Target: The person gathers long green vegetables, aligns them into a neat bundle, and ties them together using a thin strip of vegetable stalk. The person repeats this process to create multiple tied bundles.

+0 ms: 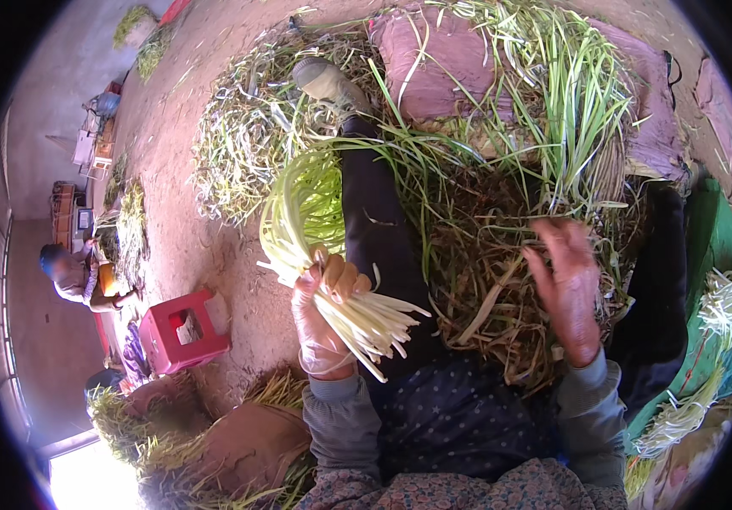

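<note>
My left hand (331,287) is closed around a thick bundle of pale green, long-stemmed vegetable stalks (299,217). The cut whitish ends fan out below the fist, and the stems curve back above it, beside my dark trouser leg. My right hand (570,274) has its fingers apart and holds nothing; it is over the brown withered leaves (487,293) between my legs. Beyond it, loose long green stalks (570,115) lie across a pinkish cloth bundle (442,64).
A heap of stripped leaves (251,140) lies around my shoe. A red plastic stool (184,331) stands on the earthen floor at left, with a seated person (76,274) farther off. At right, pale bundles (726,303) lie on green sheeting (710,223).
</note>
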Action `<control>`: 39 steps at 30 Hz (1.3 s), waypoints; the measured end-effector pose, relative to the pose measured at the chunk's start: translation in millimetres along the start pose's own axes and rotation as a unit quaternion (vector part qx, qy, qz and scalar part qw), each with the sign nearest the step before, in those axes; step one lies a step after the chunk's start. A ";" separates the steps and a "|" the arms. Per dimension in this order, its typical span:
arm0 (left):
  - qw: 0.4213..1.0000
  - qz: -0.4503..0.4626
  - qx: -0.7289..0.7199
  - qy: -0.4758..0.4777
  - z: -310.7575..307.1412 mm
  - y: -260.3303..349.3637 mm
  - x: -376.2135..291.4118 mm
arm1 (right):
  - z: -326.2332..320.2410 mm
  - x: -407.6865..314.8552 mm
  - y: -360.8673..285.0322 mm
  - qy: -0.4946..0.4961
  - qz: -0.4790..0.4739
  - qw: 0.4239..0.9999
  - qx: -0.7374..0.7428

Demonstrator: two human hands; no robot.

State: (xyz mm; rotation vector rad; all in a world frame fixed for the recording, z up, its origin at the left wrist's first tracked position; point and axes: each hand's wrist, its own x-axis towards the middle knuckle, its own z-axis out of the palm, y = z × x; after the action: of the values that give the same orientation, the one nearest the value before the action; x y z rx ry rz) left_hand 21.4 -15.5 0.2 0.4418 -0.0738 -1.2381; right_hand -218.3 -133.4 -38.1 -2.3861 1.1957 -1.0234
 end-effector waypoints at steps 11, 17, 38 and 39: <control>0.994 -0.054 0.054 0.073 -15.3 -10.6 -17.9 | 120.3 -24.4 -44.3 -0.472 0.144 0.864 0.104; 0.986 -0.075 0.121 0.088 -19.2 -11.9 -17.4 | 82.2 -11.8 -36.3 -0.341 0.370 0.747 0.435; 0.938 -0.086 0.287 0.177 -5.6 -50.0 0.1 | 37.3 -3.2 -49.1 -0.259 0.303 0.712 0.579; 0.948 -0.077 0.263 0.161 -9.5 -50.9 0.7 | 37.2 -6.6 -50.3 -0.228 0.339 0.687 0.601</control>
State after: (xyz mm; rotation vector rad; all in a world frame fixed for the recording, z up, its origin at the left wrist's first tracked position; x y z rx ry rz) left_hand -21.3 -26.4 -27.2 1.1286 -0.0933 -1.2788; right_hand -165.4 -99.4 -41.1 -0.9057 0.6827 -0.5486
